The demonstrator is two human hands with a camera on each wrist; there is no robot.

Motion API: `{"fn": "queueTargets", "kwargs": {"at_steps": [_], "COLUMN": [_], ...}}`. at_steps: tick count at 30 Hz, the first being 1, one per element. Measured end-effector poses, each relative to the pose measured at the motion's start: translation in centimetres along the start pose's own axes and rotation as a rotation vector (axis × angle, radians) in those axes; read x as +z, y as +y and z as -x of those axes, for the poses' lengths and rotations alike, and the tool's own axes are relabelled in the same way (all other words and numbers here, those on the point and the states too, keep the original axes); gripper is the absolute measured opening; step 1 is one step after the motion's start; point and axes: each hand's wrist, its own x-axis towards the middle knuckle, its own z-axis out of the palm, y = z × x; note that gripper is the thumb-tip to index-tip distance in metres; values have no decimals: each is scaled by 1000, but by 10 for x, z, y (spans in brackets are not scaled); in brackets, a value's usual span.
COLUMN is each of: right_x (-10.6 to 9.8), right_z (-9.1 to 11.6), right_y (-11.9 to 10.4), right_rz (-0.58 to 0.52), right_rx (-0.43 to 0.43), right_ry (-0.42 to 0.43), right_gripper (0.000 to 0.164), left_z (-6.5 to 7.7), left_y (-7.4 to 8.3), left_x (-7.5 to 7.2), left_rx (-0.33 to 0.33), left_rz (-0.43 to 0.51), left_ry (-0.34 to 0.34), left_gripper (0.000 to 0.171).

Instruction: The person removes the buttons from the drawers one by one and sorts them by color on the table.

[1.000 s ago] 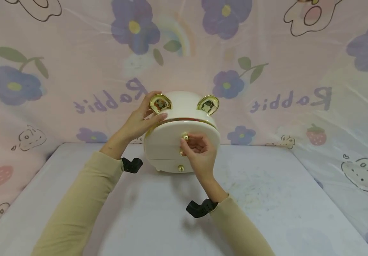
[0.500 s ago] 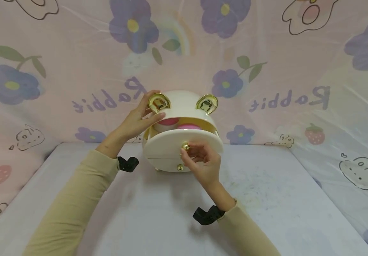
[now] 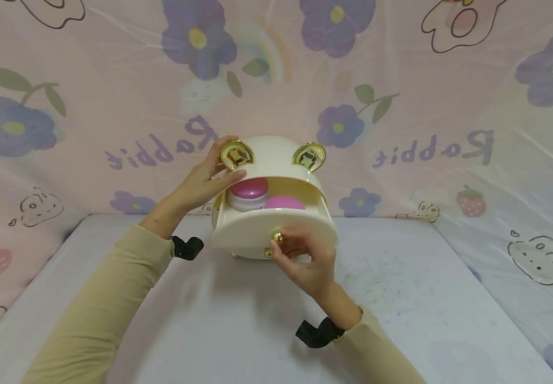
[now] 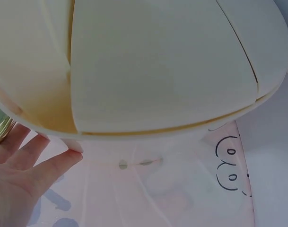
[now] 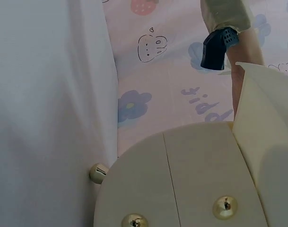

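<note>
A white, rounded mini drawer cabinet [image 3: 276, 154] with two gold-rimmed ears stands on the table. Its top drawer [image 3: 238, 229] is pulled out. Inside lie a white round container with a pink lid [image 3: 249, 189] and a pink domed thing [image 3: 283, 202], partly hidden by the drawer front. My right hand [image 3: 307, 261] pinches the gold knob [image 3: 277, 237] of this drawer. With thumb in front and fingers behind the left ear [image 3: 236, 155], my left hand [image 3: 204, 178] grips the cabinet's top. In the left wrist view, the left fingers [image 4: 54, 170] touch the cabinet's edge.
Two lower drawers show gold knobs [image 5: 225, 208] in the right wrist view, and a gold foot [image 5: 98, 173] reaches the table. White cloth [image 3: 209, 330] covers the tabletop. Behind hangs a pink printed curtain [image 3: 276, 101] with flowers and rabbits.
The top drawer was closed one second ago. My right hand has drawn it out toward me and down, uncovering the pink things. My left hand keeps its grip on the cabinet.
</note>
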Motion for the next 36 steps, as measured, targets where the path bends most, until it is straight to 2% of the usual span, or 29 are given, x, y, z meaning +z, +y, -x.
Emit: {"fn": "queueTargets", "kwargs": {"at_steps": [4,8,15,21,28,32,36], "right_x": [0,-1,-6,-19,-36,-43,-50], "right_z": [3,6,6,-2,-20,-32,-43], "right_y": [-5,-7,-10,-15,-17,-18,-15], "right_rz": [28,81,107,86,134,99,55], "right_rx": [-68,-96,-78,-42,14,34,91], "right_ry": [-31,-40,-74,-127,-60,-13,39], "right_gripper": [22,23,25,26,30,31,31], "left_z": [0,1,1,1,0,0,0], "left_y": [-1,0,0,-1,-2,-2,-2], "left_x": [0,0,0,1,1,1,1], "left_rx": [-1,3,4,-1,8,9,17], "left_rz": [1,-1,9,14,23,26,30], "left_ry": [6,8,1,-6,-7,-11,-8], "left_gripper": [68,68,69,68,68,69,68]}}
